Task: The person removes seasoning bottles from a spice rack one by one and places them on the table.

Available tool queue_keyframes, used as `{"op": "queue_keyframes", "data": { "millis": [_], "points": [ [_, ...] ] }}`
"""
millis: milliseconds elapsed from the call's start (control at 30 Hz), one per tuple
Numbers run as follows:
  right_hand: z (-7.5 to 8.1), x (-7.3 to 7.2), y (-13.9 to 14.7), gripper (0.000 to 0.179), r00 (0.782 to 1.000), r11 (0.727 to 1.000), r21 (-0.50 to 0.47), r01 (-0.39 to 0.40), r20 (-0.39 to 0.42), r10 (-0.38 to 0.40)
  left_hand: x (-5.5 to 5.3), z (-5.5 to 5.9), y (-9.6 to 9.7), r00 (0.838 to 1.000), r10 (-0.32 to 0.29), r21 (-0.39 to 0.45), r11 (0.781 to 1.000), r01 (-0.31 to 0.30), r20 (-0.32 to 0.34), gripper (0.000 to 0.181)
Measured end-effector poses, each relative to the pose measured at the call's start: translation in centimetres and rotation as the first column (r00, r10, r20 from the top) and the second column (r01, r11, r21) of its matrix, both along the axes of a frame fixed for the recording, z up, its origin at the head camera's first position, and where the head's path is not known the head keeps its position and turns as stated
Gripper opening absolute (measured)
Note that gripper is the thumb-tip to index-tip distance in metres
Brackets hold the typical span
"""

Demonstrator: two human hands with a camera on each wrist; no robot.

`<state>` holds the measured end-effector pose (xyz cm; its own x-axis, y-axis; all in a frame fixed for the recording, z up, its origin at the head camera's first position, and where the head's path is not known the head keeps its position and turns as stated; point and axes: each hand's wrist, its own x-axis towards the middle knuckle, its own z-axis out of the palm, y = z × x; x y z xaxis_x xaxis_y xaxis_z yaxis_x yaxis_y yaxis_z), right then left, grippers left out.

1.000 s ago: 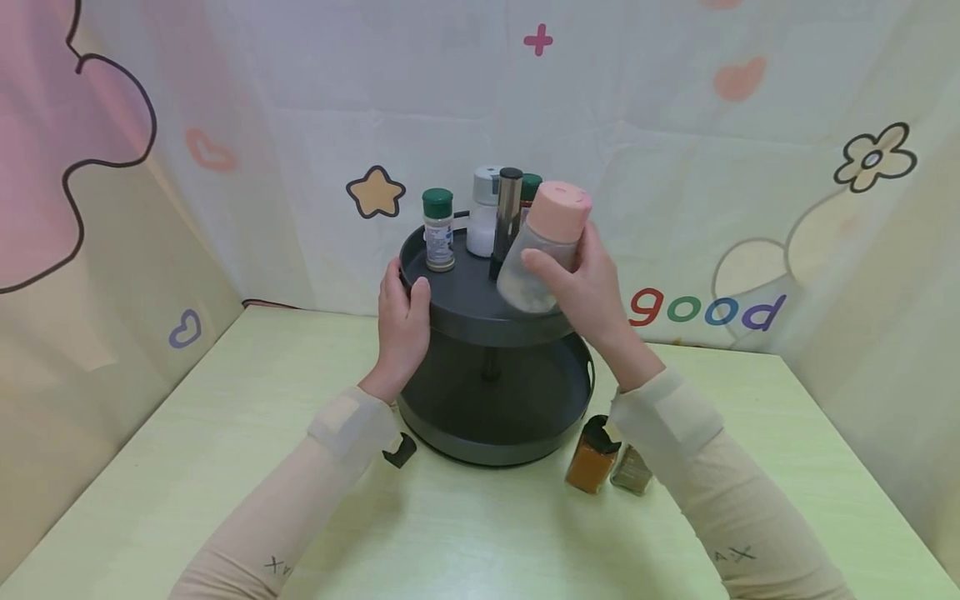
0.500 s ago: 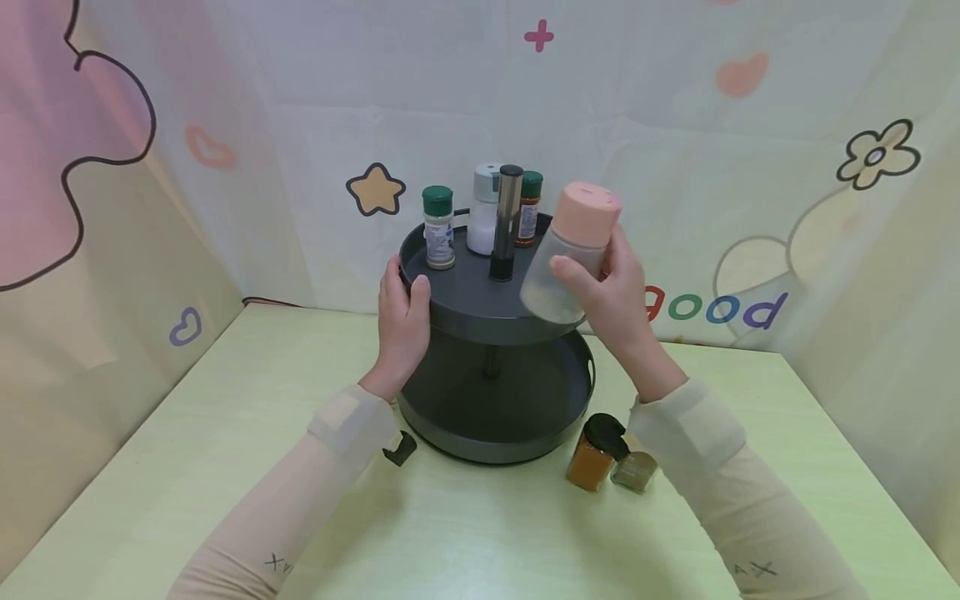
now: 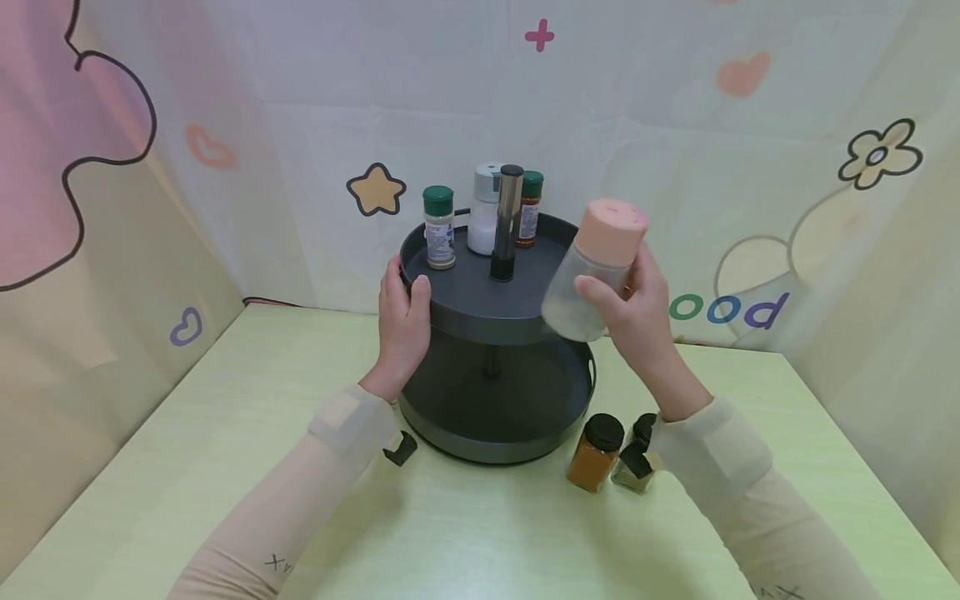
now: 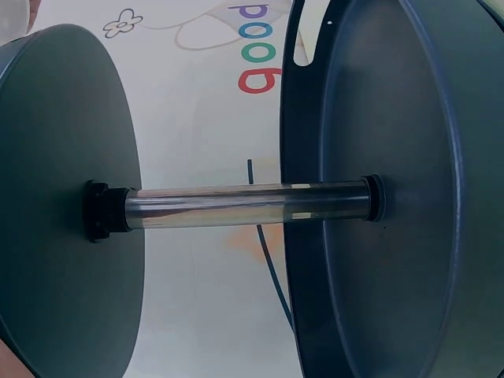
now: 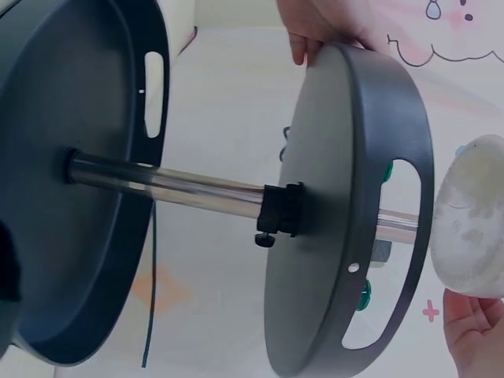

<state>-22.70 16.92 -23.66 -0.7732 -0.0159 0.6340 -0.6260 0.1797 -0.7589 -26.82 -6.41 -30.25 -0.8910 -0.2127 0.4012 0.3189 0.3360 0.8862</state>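
My right hand (image 3: 637, 312) grips a frosted, tapered shaker bottle (image 3: 581, 300) with a pink lid. The bottle leans right, beside the upper tray of a dark two-tier round rack (image 3: 487, 329). Whitish contents show through its base (image 5: 472, 220) in the right wrist view. My left hand (image 3: 402, 325) holds the upper tray's left side, thumb at the front and fingers round the outer wall. On that tray stand a green-capped spice jar (image 3: 439, 229), a white jar with a pale lid (image 3: 483, 217) and a reddish green-capped jar (image 3: 529, 212) behind the metal post (image 3: 507, 221).
On the table (image 3: 480, 533), an orange-brown spice jar (image 3: 592, 462) with a black lid stands right of the rack. Another spice jar (image 3: 633, 475) beside it is partly covered by the wrist-camera strap. Patterned cloth (image 3: 322, 142) hangs behind and at both sides.
My right hand has carried the pink-lidded bottle right and slightly down, from over the upper tray to its right edge. The reddish jar has come into fuller view. My left hand stays put.
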Motion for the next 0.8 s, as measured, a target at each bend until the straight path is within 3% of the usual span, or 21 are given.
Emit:
{"op": "queue_keyframes", "data": {
  "millis": [333,800],
  "points": [
    [-0.9,1.1,1.1,0.044,0.993,0.994,-0.050,-0.098,-0.064,0.095,0.2,0.2,0.1,1.000,0.010,-0.001,1.000,-0.010,0.009,0.060],
    [-2.4,2.1,3.5,0.046,1.000,1.000,0.016,-0.015,-0.001,0.015,0.0,0.0,0.0,1.000,0.012,-0.006,1.000,-0.012,0.007,0.059]
  ]
}}
